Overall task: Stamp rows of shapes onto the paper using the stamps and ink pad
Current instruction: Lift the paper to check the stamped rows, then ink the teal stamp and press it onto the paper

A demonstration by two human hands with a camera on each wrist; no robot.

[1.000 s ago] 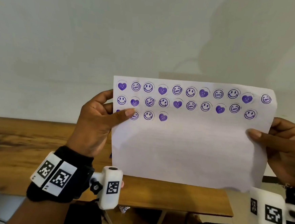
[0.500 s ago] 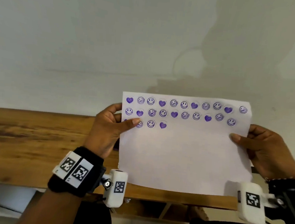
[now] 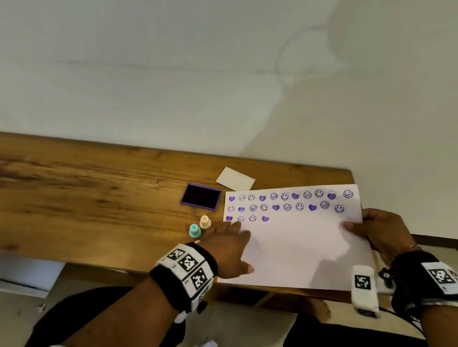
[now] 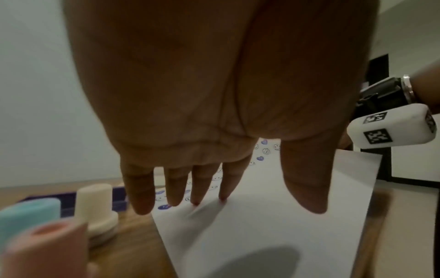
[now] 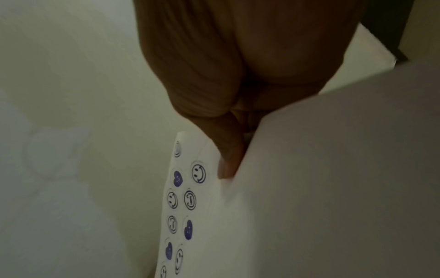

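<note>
White paper lies on the wooden table in the head view, with two full rows of purple shapes and a third row only begun. The left hand presses its left edge with straight, spread fingers, probably to keep the sheet flat. The ink pad is open just beside the sheet, with the stamps near.

From the left wrist, the fingertips touch the paper, nothing held.

From the right wrist, the right hand pinches the far edge between thumb and fingers, lifted a little, I think to set it straight.
</note>
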